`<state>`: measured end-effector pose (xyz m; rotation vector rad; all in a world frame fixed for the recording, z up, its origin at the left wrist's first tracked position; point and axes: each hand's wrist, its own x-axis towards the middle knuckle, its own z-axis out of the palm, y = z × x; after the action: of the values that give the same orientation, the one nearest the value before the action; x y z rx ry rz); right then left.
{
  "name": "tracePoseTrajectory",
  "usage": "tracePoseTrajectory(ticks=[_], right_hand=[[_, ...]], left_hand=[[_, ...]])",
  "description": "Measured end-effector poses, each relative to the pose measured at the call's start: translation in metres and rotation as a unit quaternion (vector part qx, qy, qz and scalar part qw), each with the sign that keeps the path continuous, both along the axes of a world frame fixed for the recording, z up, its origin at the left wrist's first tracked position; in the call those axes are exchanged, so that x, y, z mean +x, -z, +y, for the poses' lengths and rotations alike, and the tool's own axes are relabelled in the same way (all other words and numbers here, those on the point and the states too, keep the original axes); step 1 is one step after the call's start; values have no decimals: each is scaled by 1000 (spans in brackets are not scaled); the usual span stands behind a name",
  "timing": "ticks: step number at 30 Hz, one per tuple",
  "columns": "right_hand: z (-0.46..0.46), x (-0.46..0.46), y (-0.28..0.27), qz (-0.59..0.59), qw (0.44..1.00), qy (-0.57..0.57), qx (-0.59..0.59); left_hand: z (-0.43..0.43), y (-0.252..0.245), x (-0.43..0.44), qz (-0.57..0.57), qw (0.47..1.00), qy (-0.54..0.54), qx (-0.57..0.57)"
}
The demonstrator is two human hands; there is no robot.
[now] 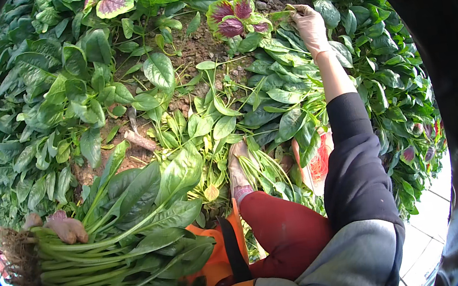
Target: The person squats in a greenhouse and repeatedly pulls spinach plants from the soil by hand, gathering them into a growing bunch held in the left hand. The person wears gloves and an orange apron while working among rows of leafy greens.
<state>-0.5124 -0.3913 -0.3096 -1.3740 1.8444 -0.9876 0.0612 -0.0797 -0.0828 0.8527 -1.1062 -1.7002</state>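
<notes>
My left hand (67,230) grips a thick bunch of spinach (137,237) at the lower left. Soil-covered roots hang at the bunch's left end, and its broad leaves fan out to the right. Only some fingers show around the stems; the rest of that hand is hidden. At the upper right, my outstretched right hand (310,28), in a thin pale glove, pinches a slim yellow-green leaf or stem (280,15). Just left of it grows a red-and-green amaranth plant (234,17). Below the right hand lies a pile of cut or pulled spinach (278,86).
A small tool with a wooden handle (140,140) lies on the soil. Red string (320,158) sits in a pale container beside my right forearm. My shoe (238,163) is among loose leaves. Dense spinach grows on the left (33,103) and right (382,57). Pale paving (423,234) borders the bed.
</notes>
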Motion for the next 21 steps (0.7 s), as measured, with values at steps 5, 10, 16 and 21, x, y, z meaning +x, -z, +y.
tracePoseTrajectory(ticks=[5, 10, 16, 21], right_hand=[[61, 63, -131, 65, 966, -145, -201], [112, 139, -273, 137, 931, -180, -285], [193, 228, -363, 199, 889, -211, -355], [252, 295, -364, 142, 935, -217, -240]], left_hand=[[41, -39, -46, -57, 971, -229, -44], [71, -70, -70, 7, 994, -108, 6], [70, -82, -88, -50, 997, -7, -50], [70, -90, -96, -14, 999, 25, -40]])
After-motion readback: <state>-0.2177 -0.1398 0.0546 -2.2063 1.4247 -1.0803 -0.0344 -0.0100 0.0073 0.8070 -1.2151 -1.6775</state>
